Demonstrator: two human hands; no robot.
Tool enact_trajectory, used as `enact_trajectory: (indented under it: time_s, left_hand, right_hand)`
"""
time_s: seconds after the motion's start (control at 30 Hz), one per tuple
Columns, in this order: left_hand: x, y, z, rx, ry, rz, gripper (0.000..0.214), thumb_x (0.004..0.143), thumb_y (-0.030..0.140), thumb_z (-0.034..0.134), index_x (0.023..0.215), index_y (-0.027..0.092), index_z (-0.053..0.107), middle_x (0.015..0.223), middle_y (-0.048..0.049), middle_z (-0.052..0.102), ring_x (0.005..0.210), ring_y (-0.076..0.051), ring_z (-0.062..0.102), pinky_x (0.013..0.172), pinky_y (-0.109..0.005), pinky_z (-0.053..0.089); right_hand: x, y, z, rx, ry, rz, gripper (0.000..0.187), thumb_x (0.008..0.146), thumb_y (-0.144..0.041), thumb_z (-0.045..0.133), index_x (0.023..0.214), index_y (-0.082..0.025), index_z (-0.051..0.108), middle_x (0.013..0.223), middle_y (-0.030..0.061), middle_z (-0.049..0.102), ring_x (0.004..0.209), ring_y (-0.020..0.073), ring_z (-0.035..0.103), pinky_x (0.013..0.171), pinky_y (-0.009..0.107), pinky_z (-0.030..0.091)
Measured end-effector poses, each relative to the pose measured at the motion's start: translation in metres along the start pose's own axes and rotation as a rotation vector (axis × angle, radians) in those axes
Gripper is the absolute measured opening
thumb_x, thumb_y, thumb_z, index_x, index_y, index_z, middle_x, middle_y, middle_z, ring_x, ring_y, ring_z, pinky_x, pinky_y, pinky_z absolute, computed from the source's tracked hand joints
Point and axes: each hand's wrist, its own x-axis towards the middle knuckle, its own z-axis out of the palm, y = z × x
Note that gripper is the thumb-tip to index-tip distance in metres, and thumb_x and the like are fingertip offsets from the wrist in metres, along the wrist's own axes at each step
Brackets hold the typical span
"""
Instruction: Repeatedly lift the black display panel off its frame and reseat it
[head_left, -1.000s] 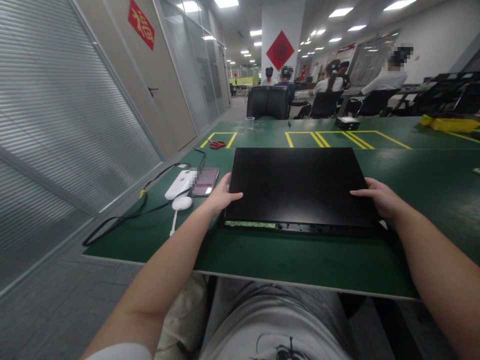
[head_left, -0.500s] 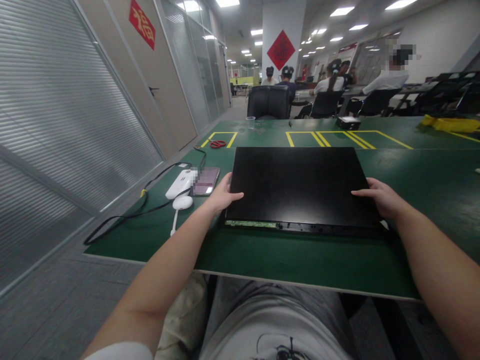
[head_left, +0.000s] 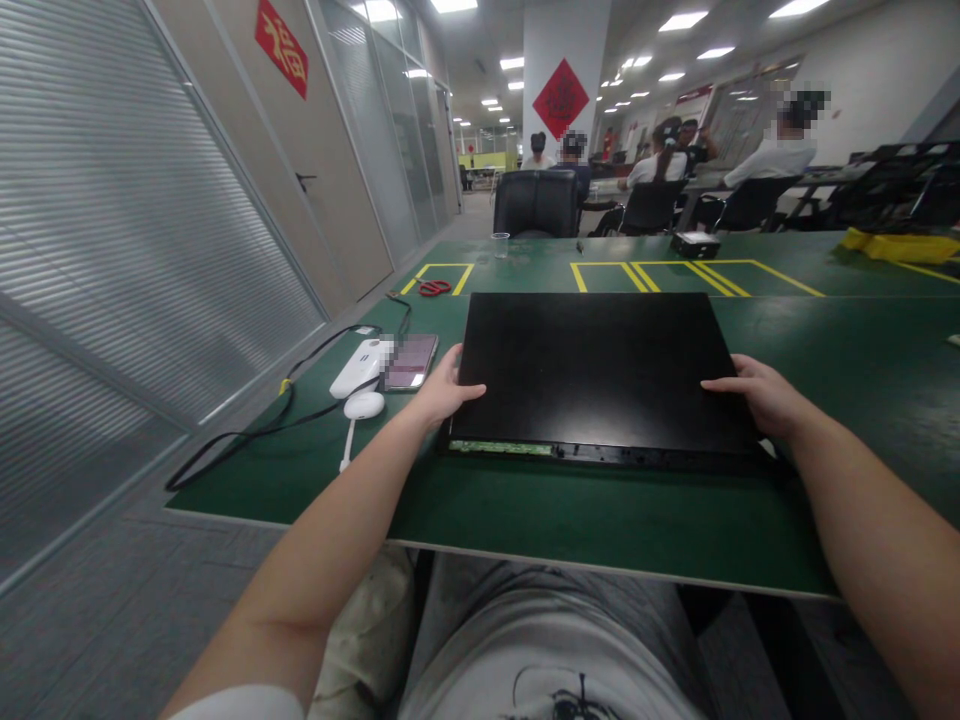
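A wide black display panel (head_left: 592, 370), like a monitor screen without its front frame, is in front of me over the green table (head_left: 585, 530). Along its near edge a strip of green circuit board (head_left: 501, 448) is exposed on the left. My left hand (head_left: 448, 390) grips the left side, thumb lying on the screen face and fingers around the edge. At the right side, my right hand (head_left: 761, 393) holds it the same way. Both hands' other fingers are partly hidden by the panel. Whether its underside touches the table I cannot tell.
To the left lie a phone (head_left: 411, 362), a white box-like device (head_left: 360, 368), a white rounded case (head_left: 364, 405) and a black cable (head_left: 247, 433). Red scissors (head_left: 434, 288), a clear cup (head_left: 500, 245), a black box (head_left: 695, 245) and a yellow bag (head_left: 896, 246) are farther back. Several people sit beyond.
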Motion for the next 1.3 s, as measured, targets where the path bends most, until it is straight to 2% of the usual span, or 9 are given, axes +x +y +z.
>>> enact_trajectory:
  time_s: [0.7,1.07,1.3]
  left_hand:
    - [0.0029,-0.0029,-0.0021,0.028,-0.026,0.023,0.092,0.061,-0.001,0.077,0.143,0.022,0.041,0.108,-0.0062,0.075,0.103,-0.026,0.071,0.095,-0.042,0.055]
    - [0.0027,-0.0044,-0.0032,0.028,0.016,0.008,0.098,0.063,-0.003,0.077,0.148,0.021,0.034,0.101,-0.0043,0.075,0.1,-0.025,0.072,0.099,-0.047,0.053]
    - [0.0047,-0.0061,-0.0044,0.011,0.046,0.011,0.099,0.062,-0.004,0.078,0.147,0.019,0.034,0.102,-0.0051,0.075,0.105,-0.026,0.071,0.101,-0.048,0.052]
  right_hand:
    - [-0.0001,-0.001,0.0001,-0.025,-0.008,0.018,0.045,0.055,-0.006,0.074,0.094,-0.024,0.06,0.08,0.003,0.073,0.065,0.0224,0.069,0.057,0.034,0.059]
    - [-0.0007,-0.0007,0.0012,-0.027,0.001,0.017,0.045,0.054,-0.007,0.073,0.094,-0.024,0.059,0.077,0.003,0.072,0.063,0.022,0.068,0.055,0.033,0.059]
    - [0.0059,0.0037,-0.0044,-0.033,-0.015,0.023,0.046,0.056,-0.009,0.075,0.097,-0.025,0.06,0.085,0.0036,0.074,0.071,0.0235,0.07,0.06,0.035,0.06]
